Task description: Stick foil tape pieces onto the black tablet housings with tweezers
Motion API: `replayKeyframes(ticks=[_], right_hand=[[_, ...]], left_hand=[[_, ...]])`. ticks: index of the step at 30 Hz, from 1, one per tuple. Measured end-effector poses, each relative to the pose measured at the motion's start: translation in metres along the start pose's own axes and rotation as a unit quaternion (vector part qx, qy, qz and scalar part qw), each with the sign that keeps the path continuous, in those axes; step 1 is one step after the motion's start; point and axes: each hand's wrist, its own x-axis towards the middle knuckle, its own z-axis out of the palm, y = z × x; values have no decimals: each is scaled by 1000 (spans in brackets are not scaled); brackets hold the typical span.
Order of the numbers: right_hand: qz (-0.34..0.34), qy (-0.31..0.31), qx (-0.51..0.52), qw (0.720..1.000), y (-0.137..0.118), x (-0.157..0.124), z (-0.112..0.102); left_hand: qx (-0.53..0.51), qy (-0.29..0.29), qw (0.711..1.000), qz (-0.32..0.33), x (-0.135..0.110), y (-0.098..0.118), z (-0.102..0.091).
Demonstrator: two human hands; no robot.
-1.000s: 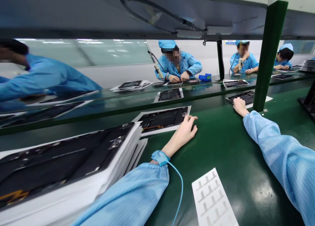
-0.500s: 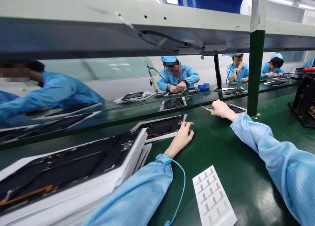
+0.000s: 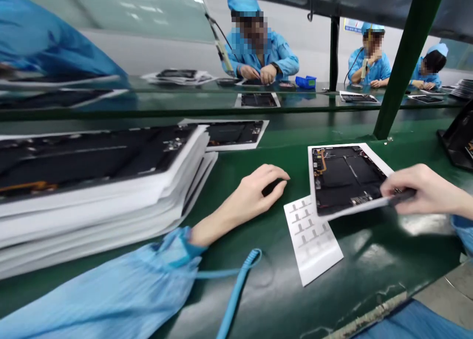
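Observation:
My right hand (image 3: pixel 421 188) grips the near right corner of an opened tablet housing (image 3: pixel 340 174), black inside with an orange flex cable, on a white backing sheet. A dark slim tool (image 3: pixel 402 197), with its tip hidden, is in the same hand. The housing's near left corner overlaps a white sheet of grey stickers (image 3: pixel 314 265). To the left of that sheet, my left hand (image 3: pixel 260 186) hovers over or rests on the green bench, thumb and fingers apart, nothing between them. A light-blue coiled cord (image 3: pixel 240 285) runs from the left wrist.
A tall stack of tablet housings between white sheets (image 3: pixel 173 186) stands left. Behind it lies another housing (image 3: pixel 236 132). A green post (image 3: pixel 410 58) rises at the right, near a black stand (image 3: pixel 458 137). Co-workers in blue (image 3: pixel 281 53) sit across the bench.
My right hand has brought a tablet housing nearer from beside the post, over the sticker sheet. My left hand has come away from the housing at the back. The view has tilted down.

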Motion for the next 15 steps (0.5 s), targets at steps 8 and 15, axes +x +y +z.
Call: replayKeyframes(ticks=[8, 15], right_hand=[[116, -21, 71, 990, 8, -80, 13], [162, 131, 286, 935, -13, -8, 20]], left_hand=[[-50, -119, 988, 80, -29, 70, 1], [-21, -148, 985, 84, -33, 100, 14]])
